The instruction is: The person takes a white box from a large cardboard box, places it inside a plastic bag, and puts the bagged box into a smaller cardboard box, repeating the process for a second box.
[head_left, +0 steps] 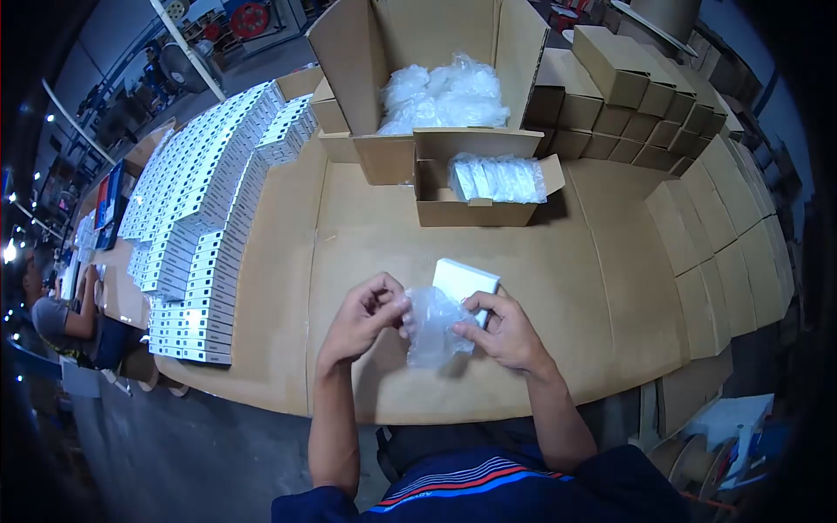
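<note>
My left hand (368, 315) is closed in a pinch at the left edge of a clear bubble wrap bag (433, 329). My right hand (510, 336) grips a small flat white box (462, 277), with its thumb pressed on the right side of the bag. The bag hangs in front of the box and covers its lower part. Both are held above the cardboard-covered table, near its front edge. Beyond my hands stands an open brown carton (475, 214) holding a row of bubble-wrapped white boxes (499, 179).
A large open carton (344, 52) of bubble bags (446, 94) stands at the back. Stacked white boxes (196, 200) fill the left side. Brown cartons (610, 74) are piled at the back right, with more cartons (724, 244) along the right edge. Another person (74, 318) sits far left.
</note>
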Demonstrator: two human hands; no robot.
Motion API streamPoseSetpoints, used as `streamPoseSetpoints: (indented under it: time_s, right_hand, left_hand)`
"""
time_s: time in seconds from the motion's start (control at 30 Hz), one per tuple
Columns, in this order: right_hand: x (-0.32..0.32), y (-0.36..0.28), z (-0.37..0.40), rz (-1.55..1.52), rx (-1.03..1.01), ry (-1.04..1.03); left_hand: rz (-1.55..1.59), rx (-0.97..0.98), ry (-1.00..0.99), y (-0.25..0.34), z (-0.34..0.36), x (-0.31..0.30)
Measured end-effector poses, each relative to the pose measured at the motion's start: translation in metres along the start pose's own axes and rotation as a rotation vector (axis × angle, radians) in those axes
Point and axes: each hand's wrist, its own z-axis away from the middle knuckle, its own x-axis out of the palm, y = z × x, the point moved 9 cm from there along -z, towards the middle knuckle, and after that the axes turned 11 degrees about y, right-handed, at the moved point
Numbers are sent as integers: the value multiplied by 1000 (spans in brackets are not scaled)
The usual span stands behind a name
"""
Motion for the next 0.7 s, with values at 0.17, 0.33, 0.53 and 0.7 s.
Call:
streamPoseSetpoints:
  time_s: [0.17,0.33,0.53,0.7]
  right_hand:
    - [-22,1,-1,23,-55,238]
    - [-18,-12,5,119,-79,399]
    - [-3,-20,13,195,-110,304]
    - [3,1,-2,-194,225,36]
  left_hand:
    - [-109,251,421,24,-1,-43]
    - [-235,520,261,21,31,19]
    - [-292,256,374,0,26,23]
    - [-380,332,208,14,22,8]
